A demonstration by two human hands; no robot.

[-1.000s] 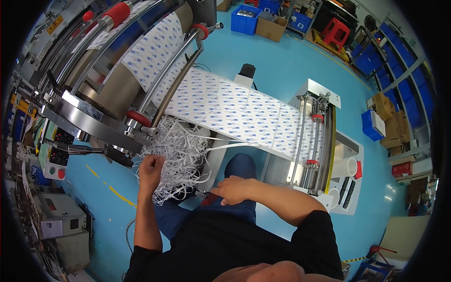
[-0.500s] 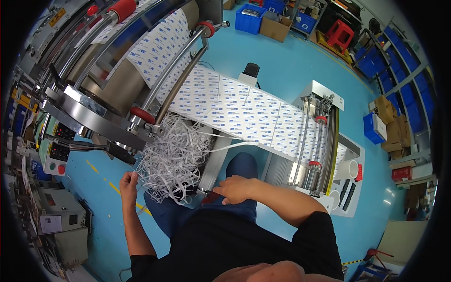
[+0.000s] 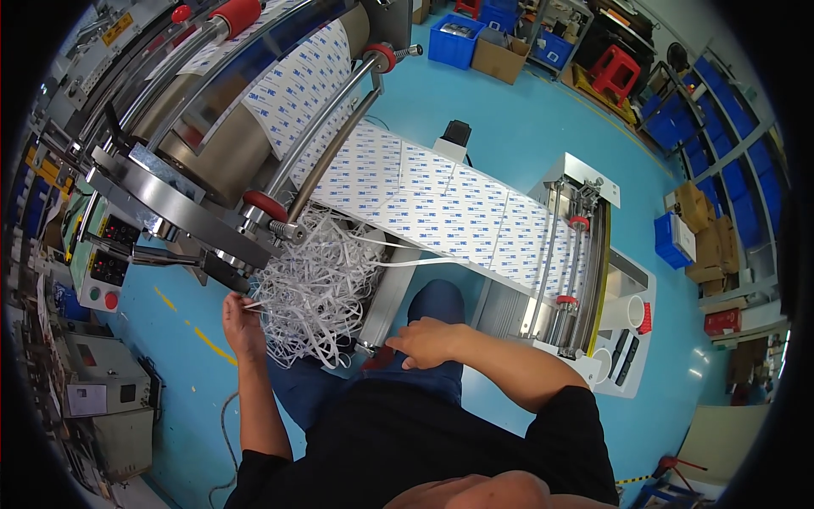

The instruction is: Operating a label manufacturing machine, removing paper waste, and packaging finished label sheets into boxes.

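A tangled heap of thin white strips [image 3: 318, 293] fills the space below the web, between the large roller and a metal frame bar. At the heap's left edge is my left hand [image 3: 244, 329], fingertips pinched on a pale strip that runs into the tangle. My right hand [image 3: 424, 342] rests over my lap, beside a small metal fitting [image 3: 366, 347] at the end of the bar; its fingers and thumb are apart and nothing shows in them. Above, a white printed sheet web [image 3: 424, 191] stretches from the roller [image 3: 229, 157] to a smaller roller unit [image 3: 572, 254]. Two narrow strips trail from its near edge into the heap.
A dark handle [image 3: 225, 273] juts out just above my left hand. Control buttons [image 3: 108, 297] sit at the left. A grey cabinet [image 3: 110, 373] stands below them. White cups [image 3: 626, 312] rest on a panel at right. Blue bins [image 3: 454, 41] and cartons stand behind.
My left hand has moved slightly up and right, against the heap's edge, and turned. My right hand has stayed in place. The view has shifted a little.
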